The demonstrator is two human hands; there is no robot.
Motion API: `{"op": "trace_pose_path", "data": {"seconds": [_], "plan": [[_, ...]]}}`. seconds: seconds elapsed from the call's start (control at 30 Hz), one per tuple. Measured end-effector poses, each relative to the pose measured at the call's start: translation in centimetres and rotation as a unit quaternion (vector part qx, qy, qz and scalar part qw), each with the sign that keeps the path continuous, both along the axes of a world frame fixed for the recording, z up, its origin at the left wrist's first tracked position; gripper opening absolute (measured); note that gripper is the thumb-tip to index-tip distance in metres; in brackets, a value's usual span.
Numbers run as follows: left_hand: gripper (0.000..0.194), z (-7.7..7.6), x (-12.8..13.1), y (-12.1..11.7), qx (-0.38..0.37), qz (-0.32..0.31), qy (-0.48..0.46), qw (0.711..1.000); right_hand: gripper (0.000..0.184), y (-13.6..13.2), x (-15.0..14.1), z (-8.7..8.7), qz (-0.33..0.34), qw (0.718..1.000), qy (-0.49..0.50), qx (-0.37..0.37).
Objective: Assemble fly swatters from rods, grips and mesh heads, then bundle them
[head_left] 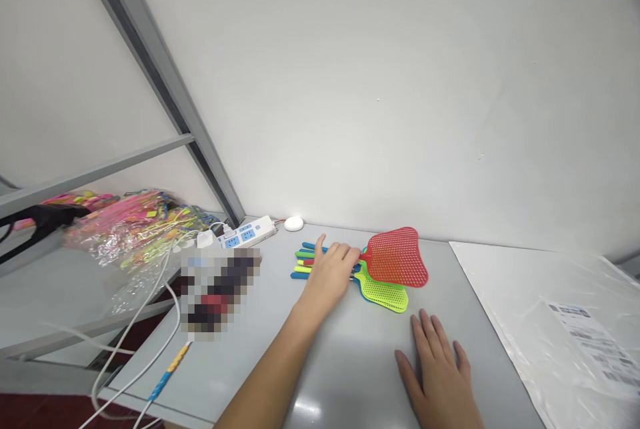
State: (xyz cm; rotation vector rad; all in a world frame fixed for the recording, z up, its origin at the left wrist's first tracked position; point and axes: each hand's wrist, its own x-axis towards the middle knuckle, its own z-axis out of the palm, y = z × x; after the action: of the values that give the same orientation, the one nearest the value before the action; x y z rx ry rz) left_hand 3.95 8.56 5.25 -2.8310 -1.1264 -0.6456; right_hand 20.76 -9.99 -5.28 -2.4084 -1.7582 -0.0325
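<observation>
A small stack of plastic fly swatters lies on the grey table (350,362) near the wall. The red swatter (397,257) is on top, a yellow-green one (385,293) under it, and a blue edge shows below. Their coloured handles (303,263) point left. My left hand (330,272) rests on the handles with fingers spread over them, not wrapped round. My right hand (437,369) lies flat on the table nearer to me, fingers stretched out, holding nothing.
A white power strip (247,233) and a small white round device (294,223) sit by the wall. A clear bag of colourful swatters (135,229) lies on the left shelf, with white cables (150,322) hanging. Clear plastic packaging with a label (565,322) covers the table's right side.
</observation>
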Motion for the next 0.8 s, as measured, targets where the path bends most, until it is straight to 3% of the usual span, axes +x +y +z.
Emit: {"op": "trace_pose_path", "data": {"seconds": [0.13,0.23,0.33,0.4,0.47,0.53,0.57,0.63,0.7,0.8], "plan": [[0.030,0.6,-0.6,-3.2,-0.028,-0.040,0.011,0.999,0.062,0.1,-0.2,0.4,-0.001,1.000,0.014,0.014],[0.024,-1.1,-1.8,-6.2,-0.075,-0.045,0.034,0.996,0.053,0.1,-0.2,0.9,0.012,0.998,0.064,0.028],[0.020,-3.4,-3.0,-8.8,-0.142,-0.035,0.038,0.989,0.049,-0.2,0.4,1.4,0.004,0.981,0.169,0.096],[0.019,-4.5,-3.5,-10.2,-0.158,-0.039,0.045,0.986,0.049,-0.6,1.2,1.9,-0.046,0.945,0.277,0.165],[0.018,-4.9,-3.5,-11.1,-0.147,-0.053,0.052,0.986,0.047,-1.2,2.2,2.4,-0.124,0.891,0.375,0.225],[0.018,-4.7,-3.1,-11.4,-0.138,-0.075,0.050,0.986,0.044,-1.9,3.1,2.8,-0.195,0.847,0.417,0.267],[0.017,-4.4,-2.8,-11.3,-0.138,-0.090,0.046,0.985,0.044,-2.1,3.4,2.9,-0.207,0.840,0.418,0.278],[0.017,-3.7,-2.4,-10.3,-0.143,-0.119,0.035,0.982,0.044,-2.3,3.4,2.9,-0.171,0.860,0.394,0.275],[0.029,-3.0,-1.9,-8.0,-0.127,-0.121,0.027,0.984,0.045,-2.1,2.9,2.6,-0.069,0.908,0.335,0.243],[0.074,-2.7,-1.4,-3.0,-0.047,-0.015,0.047,0.998,0.046,-1.5,1.7,2.1,0.087,0.962,0.202,0.165]]}}
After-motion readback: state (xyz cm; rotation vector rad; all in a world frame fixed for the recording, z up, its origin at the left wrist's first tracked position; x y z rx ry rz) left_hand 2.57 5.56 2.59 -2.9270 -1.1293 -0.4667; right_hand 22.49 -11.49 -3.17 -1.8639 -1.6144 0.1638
